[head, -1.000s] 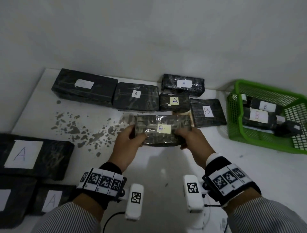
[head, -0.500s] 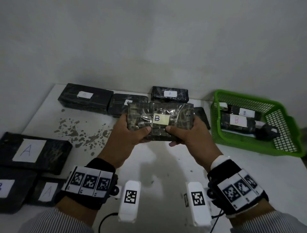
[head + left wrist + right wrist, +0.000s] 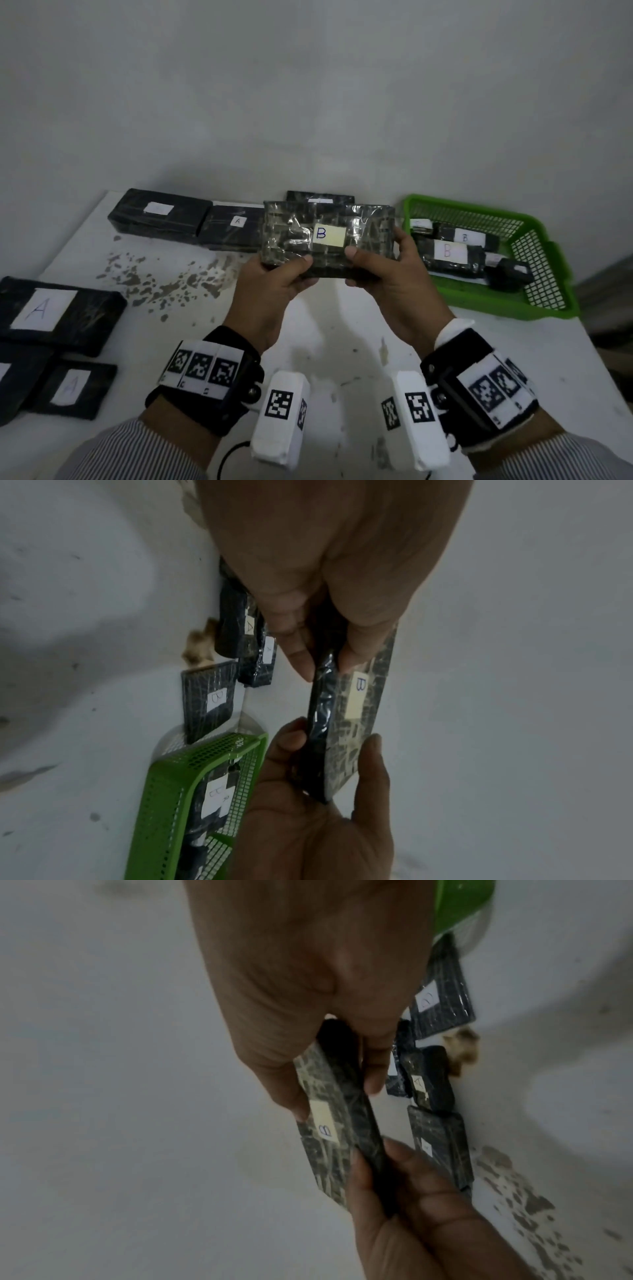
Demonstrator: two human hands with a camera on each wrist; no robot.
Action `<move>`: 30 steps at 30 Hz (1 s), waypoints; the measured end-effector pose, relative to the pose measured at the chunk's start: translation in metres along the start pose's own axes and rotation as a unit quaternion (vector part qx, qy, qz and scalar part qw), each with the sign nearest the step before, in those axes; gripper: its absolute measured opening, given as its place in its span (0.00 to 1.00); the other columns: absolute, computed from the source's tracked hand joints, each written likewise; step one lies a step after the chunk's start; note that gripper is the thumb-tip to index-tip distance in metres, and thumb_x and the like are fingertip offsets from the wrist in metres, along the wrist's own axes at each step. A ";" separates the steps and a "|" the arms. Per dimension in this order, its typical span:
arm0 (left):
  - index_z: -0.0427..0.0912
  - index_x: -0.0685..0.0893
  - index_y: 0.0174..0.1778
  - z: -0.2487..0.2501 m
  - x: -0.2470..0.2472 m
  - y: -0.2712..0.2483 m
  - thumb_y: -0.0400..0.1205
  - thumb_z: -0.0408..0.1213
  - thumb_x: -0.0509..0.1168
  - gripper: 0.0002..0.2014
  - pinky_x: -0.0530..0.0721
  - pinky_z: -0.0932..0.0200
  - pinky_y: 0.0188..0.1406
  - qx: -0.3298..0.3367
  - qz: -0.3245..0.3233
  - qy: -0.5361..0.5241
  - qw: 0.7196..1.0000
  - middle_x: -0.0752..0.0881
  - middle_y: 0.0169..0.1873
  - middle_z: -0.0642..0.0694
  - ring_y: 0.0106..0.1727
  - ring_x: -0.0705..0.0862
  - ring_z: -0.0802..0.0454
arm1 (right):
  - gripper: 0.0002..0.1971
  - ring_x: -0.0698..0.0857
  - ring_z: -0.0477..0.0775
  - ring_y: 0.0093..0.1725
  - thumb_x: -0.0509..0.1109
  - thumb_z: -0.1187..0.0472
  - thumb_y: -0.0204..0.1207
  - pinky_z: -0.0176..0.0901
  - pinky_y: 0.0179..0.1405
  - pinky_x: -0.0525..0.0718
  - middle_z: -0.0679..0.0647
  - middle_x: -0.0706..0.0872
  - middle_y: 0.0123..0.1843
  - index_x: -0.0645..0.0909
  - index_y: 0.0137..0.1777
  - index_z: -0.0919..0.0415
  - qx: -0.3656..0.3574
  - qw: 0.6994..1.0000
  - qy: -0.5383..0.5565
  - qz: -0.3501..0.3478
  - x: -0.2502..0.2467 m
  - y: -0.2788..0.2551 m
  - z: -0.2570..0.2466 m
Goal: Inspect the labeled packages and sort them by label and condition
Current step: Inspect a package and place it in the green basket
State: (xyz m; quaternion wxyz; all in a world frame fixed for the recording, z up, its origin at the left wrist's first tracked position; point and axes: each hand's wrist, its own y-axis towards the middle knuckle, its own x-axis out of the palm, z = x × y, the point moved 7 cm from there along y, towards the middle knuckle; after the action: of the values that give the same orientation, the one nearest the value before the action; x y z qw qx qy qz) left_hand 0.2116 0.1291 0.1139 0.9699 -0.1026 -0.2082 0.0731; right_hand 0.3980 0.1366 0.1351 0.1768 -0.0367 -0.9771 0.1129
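Both hands hold one flat package point(image 3: 294, 236) above the table, its label "B" facing me. Its dark wrap looks cracked and patchy grey under shiny film. My left hand point(image 3: 291, 270) grips the left lower edge, thumb on the front. My right hand point(image 3: 370, 267) grips the right lower part, thumb just under the label. The left wrist view shows the package point(image 3: 359, 723) edge-on between the left hand point(image 3: 325, 642) and the right hand point(image 3: 325, 777). The right wrist view shows the same package point(image 3: 329, 1137) pinched by the right hand point(image 3: 335, 1069) and the left hand point(image 3: 394, 1177).
A green basket point(image 3: 534, 308) at the right holds several black packages labelled B point(image 3: 448, 251). Black packages labelled A point(image 3: 236, 226) line the back wall. More A packages point(image 3: 58, 308) lie at the left edge. Grey flaked patches point(image 3: 164, 284) mark the white table.
The two hands have lifted the B package off the table and brought it up toward me, its label face turned to the camera. The grip has stayed the same.
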 end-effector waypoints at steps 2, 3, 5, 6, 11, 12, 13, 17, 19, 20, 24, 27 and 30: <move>0.32 0.86 0.60 -0.002 0.013 -0.004 0.82 0.25 0.71 0.11 0.91 0.54 0.49 0.008 -0.011 0.018 1.000 0.93 0.54 0.36 0.55 0.93 0.40 | 0.32 0.93 0.57 0.51 0.85 0.66 0.70 0.43 0.40 0.88 0.57 0.92 0.59 0.73 0.70 0.53 -0.028 0.996 -0.076 0.028 -0.012 -0.003 -0.008; 0.34 0.86 0.59 -0.005 0.019 -0.006 0.81 0.24 0.71 0.11 0.91 0.52 0.50 -0.001 -0.024 0.027 0.999 0.93 0.53 0.36 0.55 0.93 0.40 | 0.33 0.93 0.54 0.52 0.87 0.64 0.68 0.40 0.41 0.89 0.55 0.92 0.58 0.74 0.70 0.56 -0.051 0.990 -0.127 0.045 -0.018 -0.004 -0.012; 0.36 0.87 0.59 -0.008 0.029 -0.011 0.81 0.23 0.72 0.12 0.91 0.51 0.52 -0.027 -0.060 0.051 0.997 0.94 0.52 0.39 0.56 0.92 0.40 | 0.33 0.93 0.51 0.53 0.90 0.62 0.64 0.44 0.49 0.92 0.53 0.93 0.57 0.77 0.66 0.58 -0.080 0.976 -0.189 0.078 -0.034 -0.004 -0.017; 0.37 0.87 0.59 -0.007 0.031 -0.011 0.80 0.24 0.72 0.12 0.91 0.49 0.55 -0.032 -0.070 0.075 0.994 0.94 0.52 0.40 0.57 0.92 0.40 | 0.33 0.93 0.52 0.54 0.90 0.61 0.63 0.48 0.51 0.92 0.53 0.93 0.56 0.78 0.65 0.58 -0.084 0.972 -0.203 0.086 -0.040 -0.004 -0.017; 0.38 0.86 0.61 0.009 0.023 -0.004 0.76 0.34 0.79 0.18 0.92 0.46 0.53 0.000 -0.043 0.142 0.989 0.94 0.52 0.41 0.53 0.93 0.42 | 0.34 0.92 0.51 0.57 0.90 0.62 0.64 0.47 0.54 0.92 0.53 0.90 0.59 0.74 0.65 0.56 -0.067 0.963 -0.258 0.050 -0.046 -0.010 -0.011; 0.37 0.85 0.62 0.009 0.020 -0.004 0.75 0.33 0.80 0.20 0.93 0.48 0.48 0.002 -0.031 0.136 0.990 0.94 0.51 0.40 0.51 0.94 0.42 | 0.36 0.91 0.50 0.58 0.90 0.63 0.64 0.46 0.57 0.92 0.52 0.89 0.61 0.72 0.67 0.56 -0.061 0.962 -0.263 0.031 -0.043 -0.011 -0.009; 0.36 0.84 0.62 0.009 0.017 -0.003 0.74 0.31 0.80 0.21 0.93 0.49 0.44 0.004 -0.019 0.134 0.991 0.93 0.51 0.39 0.49 0.94 0.41 | 0.39 0.90 0.49 0.60 0.90 0.63 0.64 0.42 0.57 0.91 0.51 0.88 0.63 0.70 0.70 0.54 -0.056 0.961 -0.272 0.012 -0.040 -0.012 -0.008; 0.34 0.84 0.61 0.003 0.007 -0.003 0.75 0.29 0.79 0.20 0.93 0.48 0.49 0.009 -0.032 0.157 0.987 0.93 0.52 0.38 0.52 0.93 0.39 | 0.49 0.87 0.43 0.60 0.91 0.53 0.63 0.36 0.59 0.86 0.45 0.84 0.66 0.61 0.77 0.44 -0.083 0.936 -0.341 -0.003 -0.029 -0.015 -0.016; 0.37 0.86 0.61 0.003 0.006 -0.006 0.75 0.30 0.80 0.19 0.91 0.49 0.52 0.035 -0.045 0.193 0.980 0.93 0.53 0.42 0.54 0.93 0.43 | 0.51 0.87 0.48 0.62 0.91 0.46 0.58 0.47 0.64 0.87 0.47 0.84 0.67 0.62 0.77 0.39 -0.103 0.919 -0.382 -0.006 -0.022 -0.013 -0.021; 0.38 0.85 0.61 0.003 0.006 -0.007 0.74 0.31 0.81 0.20 0.91 0.49 0.53 0.045 -0.047 0.203 0.977 0.93 0.53 0.43 0.54 0.93 0.45 | 0.47 0.88 0.52 0.62 0.90 0.44 0.57 0.53 0.64 0.88 0.49 0.85 0.66 0.67 0.74 0.40 -0.099 0.911 -0.399 -0.007 -0.021 -0.009 -0.023; 0.44 0.86 0.59 0.012 0.007 -0.008 0.68 0.41 0.83 0.25 0.92 0.47 0.50 0.042 -0.072 0.213 0.974 0.92 0.53 0.45 0.50 0.93 0.44 | 0.28 0.91 0.58 0.51 0.92 0.53 0.59 0.62 0.50 0.93 0.52 0.89 0.54 0.79 0.54 0.49 -0.070 0.908 -0.413 -0.012 -0.020 -0.005 -0.025; 0.45 0.92 0.52 0.018 0.009 -0.005 0.71 0.42 0.81 0.15 0.92 0.42 0.52 0.052 -0.105 0.285 0.951 0.93 0.47 0.43 0.48 0.92 0.39 | 0.26 0.90 0.57 0.49 0.92 0.52 0.60 0.60 0.48 0.93 0.52 0.89 0.52 0.80 0.51 0.50 -0.069 0.899 -0.432 -0.019 -0.019 -0.009 -0.023; 0.43 0.92 0.50 0.019 0.007 -0.002 0.74 0.37 0.80 0.10 0.90 0.48 0.47 0.063 -0.113 0.304 0.944 0.92 0.44 0.38 0.43 0.91 0.41 | 0.29 0.90 0.57 0.48 0.89 0.38 0.54 0.54 0.47 0.92 0.55 0.88 0.53 0.80 0.48 0.49 -0.068 0.884 -0.462 -0.028 -0.014 -0.008 -0.023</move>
State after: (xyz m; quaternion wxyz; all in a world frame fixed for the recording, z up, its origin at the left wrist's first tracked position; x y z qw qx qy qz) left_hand 0.2098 0.1317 0.1344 0.9935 -0.0340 0.0913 -0.0587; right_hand 0.4186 0.1317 0.1533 -0.2945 0.0354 -0.9539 0.0450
